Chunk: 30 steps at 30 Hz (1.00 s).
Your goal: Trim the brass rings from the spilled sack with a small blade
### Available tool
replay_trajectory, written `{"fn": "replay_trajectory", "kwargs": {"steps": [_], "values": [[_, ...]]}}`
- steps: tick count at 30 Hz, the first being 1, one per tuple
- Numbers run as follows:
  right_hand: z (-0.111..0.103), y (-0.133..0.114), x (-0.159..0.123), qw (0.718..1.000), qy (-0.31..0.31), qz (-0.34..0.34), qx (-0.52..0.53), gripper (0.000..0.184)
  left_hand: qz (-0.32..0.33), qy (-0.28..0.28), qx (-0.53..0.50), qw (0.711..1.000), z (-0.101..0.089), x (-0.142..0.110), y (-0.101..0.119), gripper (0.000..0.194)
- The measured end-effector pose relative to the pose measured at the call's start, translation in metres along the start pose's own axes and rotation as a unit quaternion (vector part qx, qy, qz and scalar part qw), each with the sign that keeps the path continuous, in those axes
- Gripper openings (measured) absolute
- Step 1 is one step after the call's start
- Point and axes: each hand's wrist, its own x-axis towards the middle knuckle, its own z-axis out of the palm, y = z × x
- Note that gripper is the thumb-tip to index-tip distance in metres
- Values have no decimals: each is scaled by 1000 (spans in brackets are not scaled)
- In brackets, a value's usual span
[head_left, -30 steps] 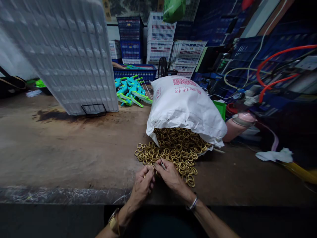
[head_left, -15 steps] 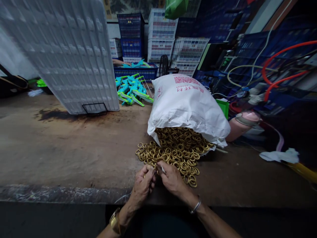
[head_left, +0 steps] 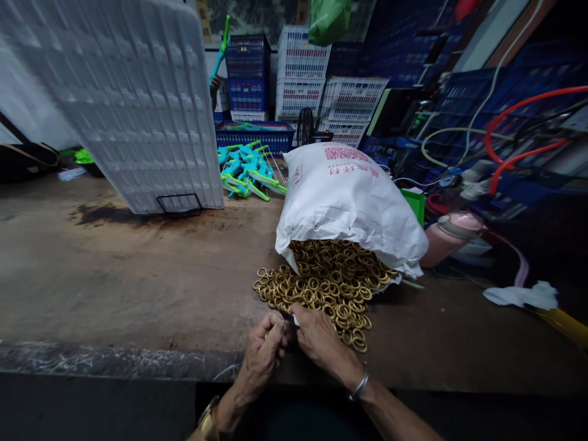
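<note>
Many brass-coloured rings (head_left: 319, 288) spill from the white sack (head_left: 351, 199) onto the counter (head_left: 151, 275). Just beside them, the left hand (head_left: 264, 349) pinches one ring (head_left: 267, 334); the right hand (head_left: 318, 337) grips a small pale object (head_left: 296, 320), mostly hidden.

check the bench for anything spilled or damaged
Brass-coloured rings lie loose on the bench, spread from the open mouth of the white sack. A dark stain mars the wood under the ribbed panel.

Brown table (head_left: 184, 269) (stained), brass rings (head_left: 321, 294) atop.
</note>
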Motion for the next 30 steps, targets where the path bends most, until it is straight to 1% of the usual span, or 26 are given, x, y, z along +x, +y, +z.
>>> {"fn": "replay_trajectory", "kwargs": {"steps": [3, 5, 8, 11, 13, 17, 20, 24, 27, 30], "values": [[-6, -3, 11, 999, 18, 16, -38, 22, -43, -25, -67, 997, -3, -11, 4, 35], [-10, -8, 23, 998, 36, -1, -44, 21, -50, -36, -132, 989, -6, -16, 5, 32], [-13, -19, 49, 996, 56, -38, -51, 21, -42, -33, -206, 977, -13, -16, 2, 29], [-8, -29, 81, 995, 36, -41, -86, 23, -40, -21, -221, 974, -22, -14, 0, 26], [-1, -32, 101, 994, 21, -36, -100, 21, -34, -15, -230, 972, -28, -14, 0, 23], [12, -35, 130, 993, 11, -29, -116, 20, -24, -24, -276, 961, -37, -17, 2, 17], [15, -37, 143, 993, 0, -17, -121, 20, -35, -29, -303, 952, -44, -18, 3, 21], [8, -39, 151, 993, -21, -4, -112, 20, -43, -21, -343, 938, -53, -16, 0, 19], [4, -41, 151, 995, -26, 2, -100, 22, -39, -2, -365, 930, -58, -12, -4, 20], [4, -43, 148, 996, -30, 3, -79, 20, -50, 23, -369, 928, -59, -9, -5, 23]]}}
